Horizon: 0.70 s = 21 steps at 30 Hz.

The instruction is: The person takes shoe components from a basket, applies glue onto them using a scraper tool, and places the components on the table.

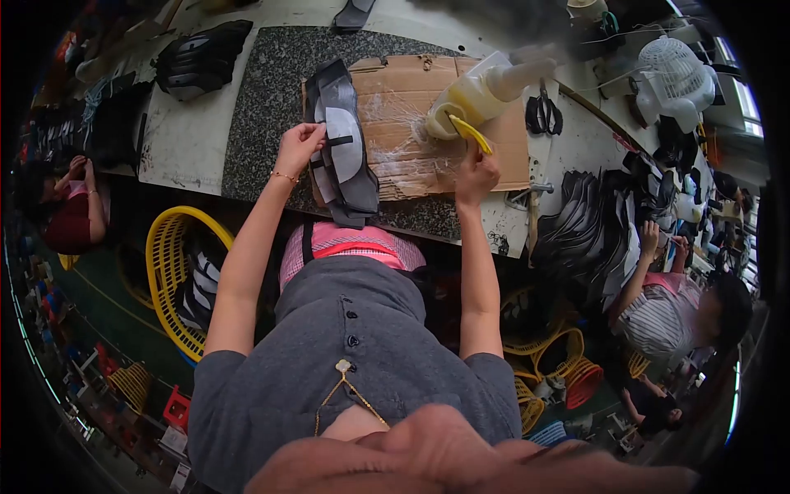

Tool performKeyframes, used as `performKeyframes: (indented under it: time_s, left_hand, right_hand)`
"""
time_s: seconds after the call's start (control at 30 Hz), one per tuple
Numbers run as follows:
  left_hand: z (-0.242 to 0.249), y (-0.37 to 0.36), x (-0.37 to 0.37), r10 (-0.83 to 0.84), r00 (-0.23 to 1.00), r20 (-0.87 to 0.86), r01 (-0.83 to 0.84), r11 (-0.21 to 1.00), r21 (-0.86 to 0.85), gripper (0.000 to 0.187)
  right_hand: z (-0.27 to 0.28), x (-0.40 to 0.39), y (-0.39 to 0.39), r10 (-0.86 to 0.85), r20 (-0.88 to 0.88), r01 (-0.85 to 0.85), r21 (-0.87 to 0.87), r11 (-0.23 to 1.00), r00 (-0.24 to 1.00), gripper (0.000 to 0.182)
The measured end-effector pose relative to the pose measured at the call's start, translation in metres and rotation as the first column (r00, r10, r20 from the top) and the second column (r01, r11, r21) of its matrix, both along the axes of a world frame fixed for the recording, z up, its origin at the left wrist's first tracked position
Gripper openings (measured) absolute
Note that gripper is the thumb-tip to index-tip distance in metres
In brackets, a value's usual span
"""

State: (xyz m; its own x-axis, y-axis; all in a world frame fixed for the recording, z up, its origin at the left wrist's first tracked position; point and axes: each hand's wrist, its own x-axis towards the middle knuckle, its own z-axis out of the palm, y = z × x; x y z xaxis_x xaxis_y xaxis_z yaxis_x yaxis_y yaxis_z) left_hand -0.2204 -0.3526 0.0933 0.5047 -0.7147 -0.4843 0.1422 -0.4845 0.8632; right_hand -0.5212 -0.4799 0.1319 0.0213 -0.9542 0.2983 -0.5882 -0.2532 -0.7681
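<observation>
My left hand (303, 146) pinches the near end of a short black strip (340, 140), which lies across a light grey panel. That panel belongs to a stack of black and grey shoe upper pieces (349, 183) at the left edge of the cardboard. In my right hand (477, 173) is a yellow-handled brush (471, 132), its tip hidden at the mouth of a plastic glue bottle (469, 100). Cloudy yellowish liquid shows inside the bottle, which lies tilted. White stringy residue marks the cardboard (399, 169) between my hands.
Black scissors (543, 113) lie right of the cardboard. More dark pieces are stacked at the back left (202, 59) and in a heap at the right (588, 226). A yellow basket (160, 263) stands below left. Co-workers sit at the left (78, 206) and right (671, 309).
</observation>
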Motion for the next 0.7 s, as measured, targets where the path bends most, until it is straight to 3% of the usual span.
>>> performKeyframes:
  time_s: [0.1, 0.2, 0.27, 0.33, 0.37, 0.43, 0.47, 0.53, 0.63, 0.7]
  left_hand:
    - [0.007, -0.017, 0.003, -0.107, 0.968, 0.226, 0.082, 0.990, 0.115, 0.040]
    - [-0.002, -0.026, 0.009, -0.192, 0.877, 0.441, 0.133, 0.978, 0.161, 0.044]
    - [0.002, -0.026, 0.007, -0.167, 0.900, 0.402, 0.122, 0.983, 0.135, 0.044]
    - [-0.002, -0.020, 0.008, -0.121, 0.949, 0.291, 0.098, 0.991, 0.094, 0.042]
    - [-0.009, -0.017, 0.010, -0.102, 0.970, 0.223, 0.089, 0.994, 0.066, 0.039]
    - [-0.017, -0.014, 0.013, -0.084, 0.984, 0.154, 0.080, 0.996, 0.032, 0.036]
    - [-0.017, -0.013, 0.013, -0.086, 0.985, 0.150, 0.083, 0.996, 0.028, 0.036]
    - [-0.015, -0.015, 0.012, -0.069, 0.993, 0.099, 0.067, 0.997, 0.031, 0.036]
    - [-0.015, -0.010, 0.012, -0.056, 0.996, 0.068, 0.054, 0.998, 0.031, 0.036]
    - [-0.017, -0.012, 0.012, -0.053, 0.996, 0.072, 0.052, 0.998, 0.018, 0.036]
  right_hand:
    - [-0.004, 0.008, -0.024, 0.101, -0.276, -0.153, -0.174, 0.973, 0.956, 0.013]
    - [-0.008, -0.006, -0.017, -0.116, -0.282, 0.158, 0.131, 0.979, 0.952, 0.017]
    - [-0.019, -0.009, 0.000, -0.057, 0.027, 0.047, 0.283, 0.958, 0.998, 0.019]
    - [-0.024, 0.006, 0.025, 0.033, 0.337, -0.162, 0.364, 0.917, 0.941, 0.021]
    - [-0.031, 0.022, 0.039, 0.107, 0.410, -0.287, 0.407, 0.867, 0.906, 0.021]
    - [-0.053, 0.061, 0.061, 0.277, 0.460, -0.447, 0.316, 0.837, 0.844, 0.019]
    - [-0.039, 0.078, 0.064, 0.281, 0.340, -0.392, 0.320, 0.863, 0.897, 0.016]
    - [-0.050, 0.104, 0.054, 0.179, 0.419, -0.302, 0.247, 0.921, 0.890, 0.013]
    - [-0.052, 0.097, 0.050, 0.372, 0.467, -0.436, 0.032, 0.899, 0.802, 0.010]
    - [-0.054, 0.064, 0.059, 0.562, 0.269, -0.600, 0.079, 0.796, 0.782, 0.011]
